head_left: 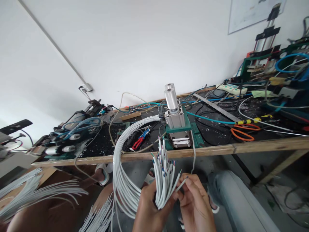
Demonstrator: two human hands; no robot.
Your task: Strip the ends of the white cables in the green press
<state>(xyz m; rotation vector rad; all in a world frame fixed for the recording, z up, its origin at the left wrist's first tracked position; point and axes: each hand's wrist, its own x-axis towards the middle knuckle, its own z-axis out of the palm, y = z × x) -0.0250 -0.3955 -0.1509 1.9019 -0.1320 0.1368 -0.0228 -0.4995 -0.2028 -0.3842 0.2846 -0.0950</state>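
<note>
1. Speckled black bench (216, 129) with rough wooden edge (212, 149), below a smooth white wall (135, 48).
2. Left hand (150, 206), at six o'clock, wraps a thick bundle of round white plastic-sheathed cables (163, 185).
3. Right hand (196, 199), five o'clock, pinches one slim cable end (182, 183).
4. Knurled silver metal cylinder (172, 99) stands twelve o'clock of the bundle.
</note>
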